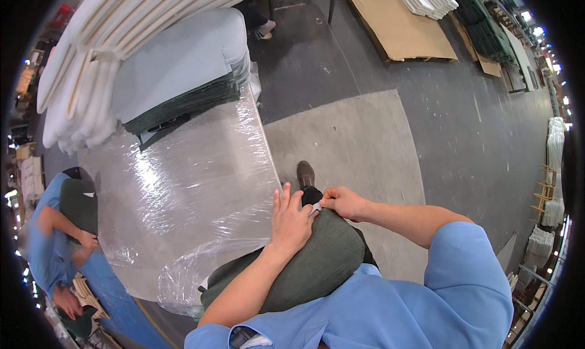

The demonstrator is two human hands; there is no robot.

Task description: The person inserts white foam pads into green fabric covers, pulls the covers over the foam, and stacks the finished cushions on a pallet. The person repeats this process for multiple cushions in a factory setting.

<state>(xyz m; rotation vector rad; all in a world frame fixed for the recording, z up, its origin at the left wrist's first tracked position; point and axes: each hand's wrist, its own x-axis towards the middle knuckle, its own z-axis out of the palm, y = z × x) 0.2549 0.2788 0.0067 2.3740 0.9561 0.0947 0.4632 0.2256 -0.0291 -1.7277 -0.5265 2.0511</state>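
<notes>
A dark green fabric cushion [317, 257] lies across my lap, its far end pointing away from me. At that end is a small white tag [315, 208]. My right hand [342, 203] is closed, pinching the tag's right side between thumb and fingertips. On the cushion's left edge rests my left hand [290, 221], its outer fingers stretched out and its forefinger bent down at the tag. The left thumb is hidden under the hand. My left forearm lies over the cushion's left part.
A table [201, 166] wrapped in clear plastic film stands at my left. Green fabric covers [189, 99] and white foam pads [146, 20] are stacked on it. Beyond the table's left side a co-worker's hand [89, 239] holds a green piece. Cardboard [402, 26] lies at the far right.
</notes>
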